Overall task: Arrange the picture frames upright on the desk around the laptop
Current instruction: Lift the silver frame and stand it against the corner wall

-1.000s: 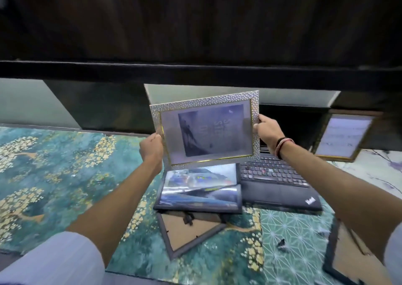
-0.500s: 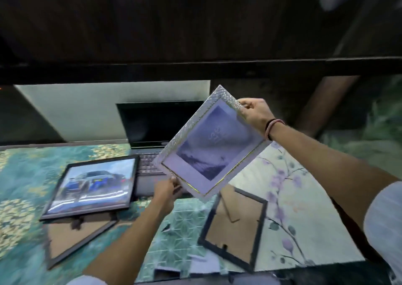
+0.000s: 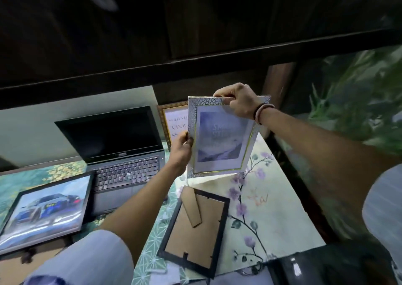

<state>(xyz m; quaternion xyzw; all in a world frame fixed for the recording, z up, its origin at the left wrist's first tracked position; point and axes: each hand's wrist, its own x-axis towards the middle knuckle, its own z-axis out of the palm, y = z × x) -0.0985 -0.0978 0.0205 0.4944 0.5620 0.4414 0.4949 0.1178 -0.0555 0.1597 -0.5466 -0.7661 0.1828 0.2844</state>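
Both hands are holding the silver frame point(image 3: 219, 136) upright to the right of the laptop point(image 3: 121, 154): the left hand point(image 3: 181, 148) is pinching its left edge, the right hand point(image 3: 238, 101) gripping its top edge. The frame is enclosing a bluish print. A black frame point(image 3: 196, 226) is lying face down nearer; a gold frame point(image 3: 171, 123) is standing behind.

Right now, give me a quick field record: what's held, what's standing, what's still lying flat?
held: silver frame, portrait, right of the laptop
left hand: grips its left edge
right hand: grips its top edge
standing: gold frame behind the silver one
flat, face up: car picture frame, left of laptop
flat, face down: black frame, stand showing
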